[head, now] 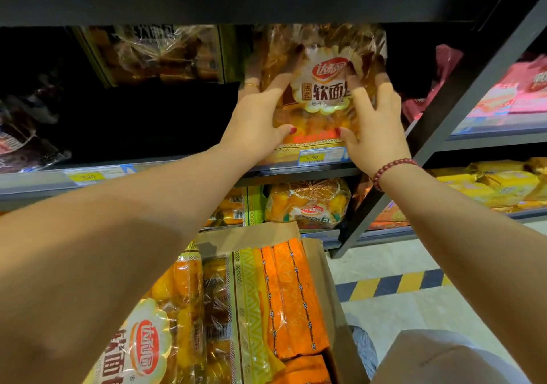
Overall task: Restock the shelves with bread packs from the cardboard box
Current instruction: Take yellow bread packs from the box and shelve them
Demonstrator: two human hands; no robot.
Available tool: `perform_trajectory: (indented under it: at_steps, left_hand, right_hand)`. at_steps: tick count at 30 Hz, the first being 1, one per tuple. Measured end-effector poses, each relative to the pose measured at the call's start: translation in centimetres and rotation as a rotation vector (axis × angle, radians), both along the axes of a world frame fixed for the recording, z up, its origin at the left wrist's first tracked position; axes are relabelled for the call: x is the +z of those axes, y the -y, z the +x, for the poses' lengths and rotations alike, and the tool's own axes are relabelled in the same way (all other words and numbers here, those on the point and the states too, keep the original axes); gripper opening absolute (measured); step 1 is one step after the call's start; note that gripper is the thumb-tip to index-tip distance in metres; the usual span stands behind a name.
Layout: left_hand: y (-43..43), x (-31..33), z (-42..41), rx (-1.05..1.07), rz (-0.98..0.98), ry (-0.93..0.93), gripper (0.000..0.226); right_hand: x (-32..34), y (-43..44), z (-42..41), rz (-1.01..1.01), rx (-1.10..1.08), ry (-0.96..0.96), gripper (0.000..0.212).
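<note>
A clear bread pack (pixel 321 88) with a white and red label stands upright at the front of the dark middle shelf (pixel 165 173). My left hand (pixel 257 117) grips its left side and my right hand (pixel 376 120) grips its right side, thumbs pressed on its lower front. Below me, the open cardboard box (pixel 322 271) holds several more bread packs (pixel 183 309), some clear with yellow rolls, some orange. The back of the shelf behind the held pack is hidden.
Another bread pack (pixel 159 55) stands farther back to the left on the same shelf. A shelf board (pixel 236 2) runs close overhead. A black upright post (pixel 461 93) rises at the right, with pink packs (pixel 521 90) and yellow packs (pixel 497 185) beyond. More bread (pixel 307 203) fills the lower shelf.
</note>
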State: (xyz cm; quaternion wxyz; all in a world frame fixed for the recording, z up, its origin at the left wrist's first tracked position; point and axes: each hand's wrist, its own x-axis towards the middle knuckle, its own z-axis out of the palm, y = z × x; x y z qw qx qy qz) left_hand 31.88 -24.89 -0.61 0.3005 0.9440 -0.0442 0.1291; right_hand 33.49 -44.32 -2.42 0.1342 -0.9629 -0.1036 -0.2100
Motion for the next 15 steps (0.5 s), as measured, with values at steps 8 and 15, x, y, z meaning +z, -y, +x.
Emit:
perform_trajectory:
  at_steps: [8, 15]
  left_hand:
    - [-1.5, 1.2, -1.6, -0.046, 0.193, -0.063, 0.086]
    - [-7.3, 1.3, -8.4, -0.093, 0.315, -0.033, 0.073]
  right_hand:
    - [0.1, -0.3, -2.4, -0.001, -0.018, -0.033, 0.074]
    - [0.2, -3.4, -8.9, -0.053, 0.108, -0.050, 0.061]
